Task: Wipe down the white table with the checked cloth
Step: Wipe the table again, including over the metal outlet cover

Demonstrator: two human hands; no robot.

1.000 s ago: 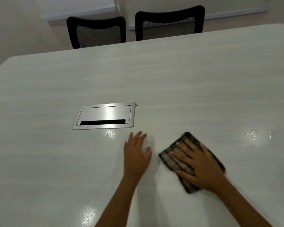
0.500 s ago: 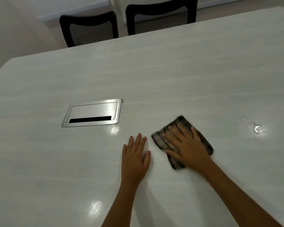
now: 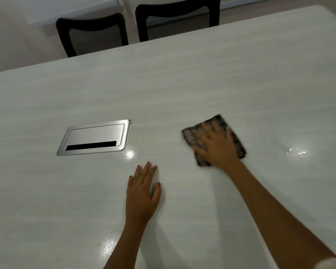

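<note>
A dark checked cloth [image 3: 190, 135], folded into a rough square, lies flat on the white table [image 3: 182, 84] right of centre. My right hand [image 3: 216, 147] presses down on it with fingers spread and straight, covering most of it. My left hand [image 3: 143, 193] rests flat on the bare table, palm down, to the left of the cloth and nearer to me, apart from it.
A brushed-metal cable hatch [image 3: 94, 137] is set into the table left of centre. A small wet patch [image 3: 297, 151] glistens to the right of the cloth. Two black mesh chairs [image 3: 92, 34] [image 3: 177, 20] stand behind the far edge.
My right hand has slid the cloth away from me and to the right, widening the gap to my left hand. The left hand has stayed flat in place.
</note>
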